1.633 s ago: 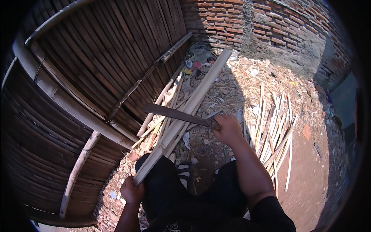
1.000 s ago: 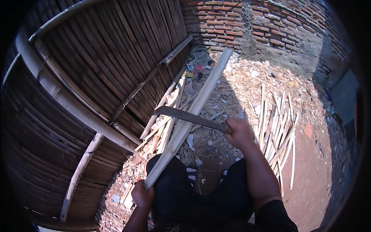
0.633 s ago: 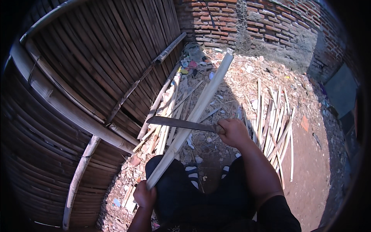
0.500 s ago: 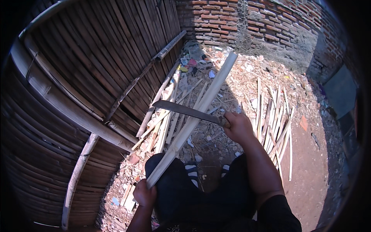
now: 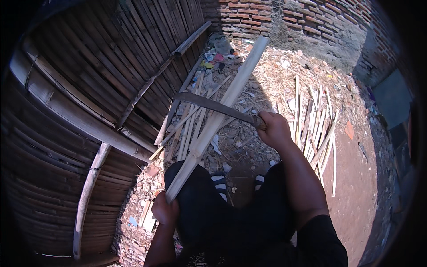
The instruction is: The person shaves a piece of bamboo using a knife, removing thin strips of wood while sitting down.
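My left hand (image 5: 165, 208), at the lower centre, grips the near end of a long pale split-bamboo length (image 5: 234, 97), which slants up and away across my left thigh. My right hand (image 5: 272, 129) is closed round the handle of a long dark machete (image 5: 211, 104). The blade lies crosswise over the bamboo, pointing left, its edge partly hidden; whether it touches the bamboo I cannot tell. Below are my dark-clad legs (image 5: 191, 187) and sandalled feet (image 5: 219, 182).
A bamboo-slat wall with pole rails (image 5: 75, 113) runs along the left. A brick wall (image 5: 307, 24) stands behind. Pale strips (image 5: 316, 124) lie piled at the right; more (image 5: 191, 129) lie by the slat wall. Rubble and straw (image 5: 284, 66) cover the ground toward the back.
My right hand and the machete have moved up and away from me along the bamboo. The bamboo and my left hand appear higher in the picture, as does the background.
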`<state>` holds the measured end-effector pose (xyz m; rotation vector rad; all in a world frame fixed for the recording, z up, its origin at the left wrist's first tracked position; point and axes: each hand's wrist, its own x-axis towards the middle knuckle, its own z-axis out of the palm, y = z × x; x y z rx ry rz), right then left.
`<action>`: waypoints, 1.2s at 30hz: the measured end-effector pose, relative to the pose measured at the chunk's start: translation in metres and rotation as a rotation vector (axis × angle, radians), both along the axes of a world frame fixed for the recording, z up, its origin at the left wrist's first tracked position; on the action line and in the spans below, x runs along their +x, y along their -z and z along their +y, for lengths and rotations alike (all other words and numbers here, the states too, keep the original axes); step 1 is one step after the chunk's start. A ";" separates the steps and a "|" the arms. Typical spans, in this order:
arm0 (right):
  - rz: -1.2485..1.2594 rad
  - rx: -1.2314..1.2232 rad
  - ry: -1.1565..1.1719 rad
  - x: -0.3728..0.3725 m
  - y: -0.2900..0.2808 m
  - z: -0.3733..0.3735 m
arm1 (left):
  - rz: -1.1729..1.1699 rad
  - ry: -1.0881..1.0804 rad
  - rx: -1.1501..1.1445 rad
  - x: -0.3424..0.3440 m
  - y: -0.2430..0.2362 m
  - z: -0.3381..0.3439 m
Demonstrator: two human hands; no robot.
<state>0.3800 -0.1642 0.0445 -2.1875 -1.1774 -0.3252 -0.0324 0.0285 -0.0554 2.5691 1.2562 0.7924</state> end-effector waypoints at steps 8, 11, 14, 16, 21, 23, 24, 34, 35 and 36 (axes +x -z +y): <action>-0.260 -0.144 -0.375 -0.035 0.013 0.013 | -0.008 -0.030 -0.005 0.007 -0.005 -0.005; -0.218 -0.171 -0.355 -0.033 0.010 0.013 | -0.009 -0.041 -0.015 0.005 -0.005 -0.004; -0.062 -0.126 -0.160 -0.021 0.001 0.005 | -0.015 -0.046 0.010 0.005 -0.003 -0.004; 0.023 -0.092 -0.046 -0.012 -0.002 0.000 | -0.010 -0.039 0.028 0.005 -0.003 -0.003; 0.031 -0.047 -0.074 -0.005 -0.001 -0.007 | 0.032 -0.030 0.025 0.008 -0.009 -0.005; -0.060 -0.113 -0.195 -0.009 0.008 -0.003 | 0.048 0.003 0.050 0.008 -0.009 -0.005; -0.105 -0.146 -0.255 -0.013 0.011 0.000 | 0.056 0.020 0.063 0.007 -0.009 -0.005; 0.084 -0.082 -0.065 -0.008 0.002 0.000 | 0.035 -0.001 0.084 0.003 -0.001 0.000; 0.120 -0.034 -0.019 -0.002 0.003 -0.003 | 0.040 0.004 0.084 0.004 -0.002 -0.001; 0.155 0.015 0.027 0.002 0.003 -0.005 | 0.046 0.009 0.084 0.005 -0.003 -0.001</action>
